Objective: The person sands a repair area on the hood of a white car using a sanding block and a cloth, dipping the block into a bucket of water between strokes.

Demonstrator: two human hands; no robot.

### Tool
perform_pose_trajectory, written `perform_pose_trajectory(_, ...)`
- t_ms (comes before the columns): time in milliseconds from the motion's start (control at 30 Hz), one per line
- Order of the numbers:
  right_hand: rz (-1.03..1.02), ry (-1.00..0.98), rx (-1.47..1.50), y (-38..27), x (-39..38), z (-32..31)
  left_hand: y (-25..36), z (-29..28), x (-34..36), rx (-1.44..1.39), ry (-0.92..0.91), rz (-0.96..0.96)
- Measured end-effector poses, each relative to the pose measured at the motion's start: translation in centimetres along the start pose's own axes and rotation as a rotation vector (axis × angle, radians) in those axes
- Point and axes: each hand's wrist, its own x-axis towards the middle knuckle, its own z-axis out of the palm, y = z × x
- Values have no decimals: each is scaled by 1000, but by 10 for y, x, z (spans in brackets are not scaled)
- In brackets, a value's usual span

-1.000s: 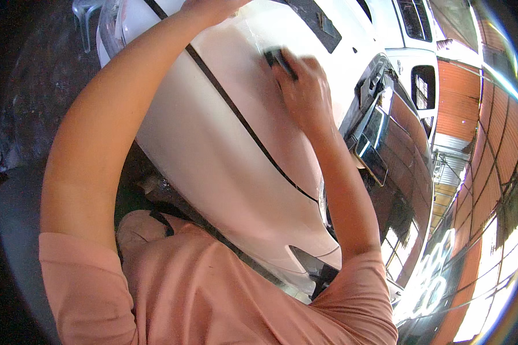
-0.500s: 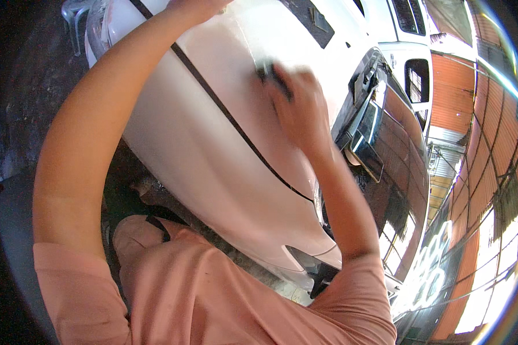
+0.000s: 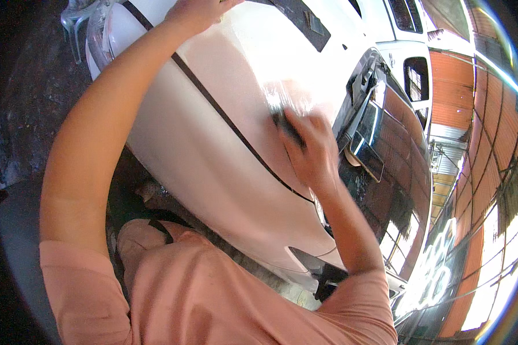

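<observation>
A white car's hood [image 3: 218,69] spreads beneath both hands, with a long dark gap along the fender [image 3: 195,155]. My right hand [image 3: 308,149] grips a dark block [image 3: 290,129] against the hood, fingers curled round it and a little blurred. Bright wet-looking streaks show just above the block. My left hand [image 3: 193,14] is at the top edge of the picture, on or just above the hood, its fingertips mostly out of sight, so whether it holds anything is unclear. A dark panel [image 3: 299,20] with a small object on it is further along the car.
The windshield [image 3: 400,190] and side mirror [image 3: 365,155] are to the right, another white vehicle [image 3: 406,49] behind. A translucent plastic stool [image 3: 75,20] stands on the dark floor [image 3: 34,103] at upper left. Orange corrugated roofing [image 3: 477,126] fills the far right.
My right hand with the dark block has moved downward over the hood, toward me. My left hand stays near the top, and the view has shifted slightly.
</observation>
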Motion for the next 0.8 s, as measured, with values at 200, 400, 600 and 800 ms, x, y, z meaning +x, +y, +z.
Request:
perform_pose_trajectory(200,-139,24,100,23,-6,-12,21,1,3,-1,-28,4)
perform_pose_trajectory(400,-98,28,98,2,51,3,3,-4,2,-5,-58,-9)
perform_pose_trajectory(600,-195,42,136,25,-10,-12,17,4,3,-31,-15,30)
perform_pose_trajectory(800,-101,70,102,-8,78,0,3,1,1,-42,-8,21)
